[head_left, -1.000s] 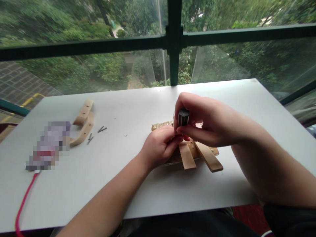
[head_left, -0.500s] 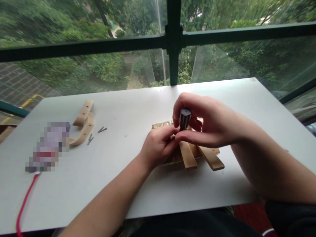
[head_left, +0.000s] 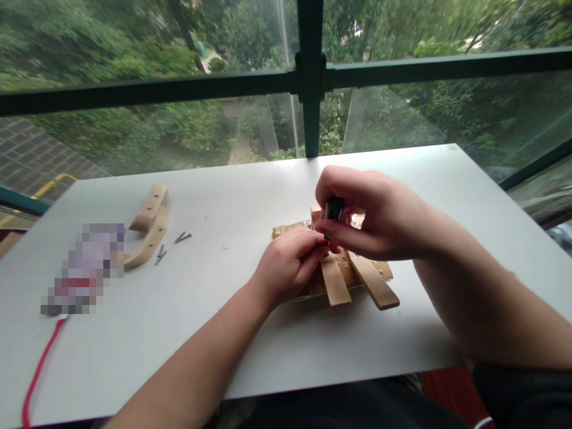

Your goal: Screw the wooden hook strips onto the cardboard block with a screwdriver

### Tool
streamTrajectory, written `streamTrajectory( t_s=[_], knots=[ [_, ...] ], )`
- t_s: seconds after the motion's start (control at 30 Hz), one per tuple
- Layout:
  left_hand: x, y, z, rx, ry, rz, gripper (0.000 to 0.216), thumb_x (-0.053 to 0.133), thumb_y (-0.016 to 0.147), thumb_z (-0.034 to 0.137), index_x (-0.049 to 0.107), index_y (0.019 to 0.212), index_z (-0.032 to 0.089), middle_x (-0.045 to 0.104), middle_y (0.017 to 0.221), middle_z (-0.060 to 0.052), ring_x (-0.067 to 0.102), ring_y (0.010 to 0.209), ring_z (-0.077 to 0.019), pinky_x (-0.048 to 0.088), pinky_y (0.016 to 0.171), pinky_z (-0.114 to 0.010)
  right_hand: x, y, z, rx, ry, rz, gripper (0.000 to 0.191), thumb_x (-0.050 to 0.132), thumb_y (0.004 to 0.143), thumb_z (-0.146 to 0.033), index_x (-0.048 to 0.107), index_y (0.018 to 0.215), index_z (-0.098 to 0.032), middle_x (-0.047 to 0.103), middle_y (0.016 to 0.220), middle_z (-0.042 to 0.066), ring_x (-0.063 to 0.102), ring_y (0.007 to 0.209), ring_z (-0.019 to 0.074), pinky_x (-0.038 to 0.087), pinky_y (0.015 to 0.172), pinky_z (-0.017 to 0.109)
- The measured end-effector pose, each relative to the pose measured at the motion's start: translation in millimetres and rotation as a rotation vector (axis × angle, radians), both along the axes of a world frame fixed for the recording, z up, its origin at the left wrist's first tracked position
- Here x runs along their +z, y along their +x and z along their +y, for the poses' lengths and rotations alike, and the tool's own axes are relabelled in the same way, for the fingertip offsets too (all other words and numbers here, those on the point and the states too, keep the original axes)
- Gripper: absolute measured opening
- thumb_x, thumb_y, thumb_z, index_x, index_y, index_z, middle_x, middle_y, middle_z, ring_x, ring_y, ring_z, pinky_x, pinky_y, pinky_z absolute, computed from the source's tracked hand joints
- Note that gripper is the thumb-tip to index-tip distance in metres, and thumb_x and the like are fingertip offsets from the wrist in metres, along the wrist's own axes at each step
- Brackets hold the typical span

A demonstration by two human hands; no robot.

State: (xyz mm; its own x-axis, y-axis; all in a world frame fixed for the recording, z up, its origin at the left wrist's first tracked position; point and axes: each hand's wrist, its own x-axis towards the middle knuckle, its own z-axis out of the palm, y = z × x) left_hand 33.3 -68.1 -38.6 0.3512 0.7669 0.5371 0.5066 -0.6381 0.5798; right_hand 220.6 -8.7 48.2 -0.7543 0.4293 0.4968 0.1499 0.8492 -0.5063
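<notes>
My right hand [head_left: 370, 220] is closed round the dark handle of a screwdriver [head_left: 333, 208], held upright over a small wooden assembly [head_left: 353, 277] of flat slats on the white table [head_left: 223, 333]. My left hand [head_left: 290, 265] is pinched at the foot of the tool, on the wood; what its fingertips hold is hidden. Two slat ends stick out toward me under my right hand. A tan woven piece [head_left: 290, 228] of the assembly shows behind my left hand.
Two curved wooden strips [head_left: 149, 229] with holes lie at the left, with several small dark screws [head_left: 172, 245] beside them. A blurred-out object [head_left: 84, 268] with a red cord [head_left: 38, 375] lies at the far left. A window with a dark frame [head_left: 310, 77] rises behind the table.
My right hand's fingers have shifted round the screwdriver handle, as in turning it. The handle sits a little lower. My left hand has stayed pinched at the tool's foot.
</notes>
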Motion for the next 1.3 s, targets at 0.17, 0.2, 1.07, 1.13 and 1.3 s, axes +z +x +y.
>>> streamTrajectory(
  t_s=[0.17, 0.2, 1.07, 1.13, 1.3],
  knots=[
    [-3.6, -1.0, 0.3, 0.011, -0.016, -0.003, 0.011, 0.055, 0.095, 0.018, 0.066, 0.095, 0.018, 0.073, 0.089, -0.003, 0.066, 0.083, -0.0157, 0.052, 0.078, -0.027, -3.0, -2.4, -0.4, -0.022, 0.023, 0.008, 0.015, 0.062, 0.086, -0.014, 0.047, 0.086, -0.019, 0.047, 0.073, -0.005, 0.038, 0.063, 0.007, 0.034, 0.057, 0.022],
    [-4.6, -1.5, 0.4, 0.019, -0.021, -0.008, 0.009, 0.057, 0.094, 0.019, 0.065, 0.096, 0.018, 0.073, 0.089, -0.003, 0.066, 0.082, -0.0155, 0.052, 0.077, -0.027, -3.3, -3.0, -0.7, -0.024, 0.028, 0.007, 0.015, 0.062, 0.085, -0.015, 0.048, 0.086, -0.019, 0.048, 0.073, -0.005, 0.039, 0.063, 0.0069, 0.033, 0.056, 0.023],
    [-4.5, -2.6, -2.9, 0.115, -0.018, -0.004, 0.014, 0.059, 0.093, 0.029, 0.066, 0.092, 0.017, 0.069, 0.08, -0.003, 0.062, 0.07, -0.0144, 0.051, 0.066, -0.025, -3.8, -4.0, -1.1, 0.054, -0.046, 0.018, 0.016, 0.068, 0.084, -0.015, 0.053, 0.089, -0.017, 0.053, 0.077, -0.004, 0.045, 0.065, 0.0063, 0.039, 0.058, 0.019],
    [-5.1, -3.3, -2.6, 0.123, -0.016, -0.013, 0.015, 0.061, 0.092, 0.029, 0.064, 0.084, 0.017, 0.067, 0.074, -0.001, 0.059, 0.066, -0.0133, 0.05, 0.063, -0.024, -4.7, -5.2, -1.7, 0.06, -0.052, 0.018, 0.016, 0.068, 0.086, -0.018, 0.052, 0.088, -0.018, 0.052, 0.077, -0.004, 0.044, 0.066, 0.0065, 0.039, 0.058, 0.019],
    [-3.3, -3.9, -2.8, 0.084, -0.08, -0.019, 0.016, 0.058, 0.094, 0.028, 0.07, 0.091, 0.018, 0.072, 0.085, -0.004, 0.065, 0.076, -0.0159, 0.052, 0.069, -0.026, 0.3, -0.7, -4.4, 0.167, -0.146, -0.009, 0.025, 0.062, 0.083, -0.011, 0.054, 0.107, -0.014, 0.06, 0.089, 0.0, 0.048, 0.067, 0.0072, 0.04, 0.059, 0.021]
  ],
)
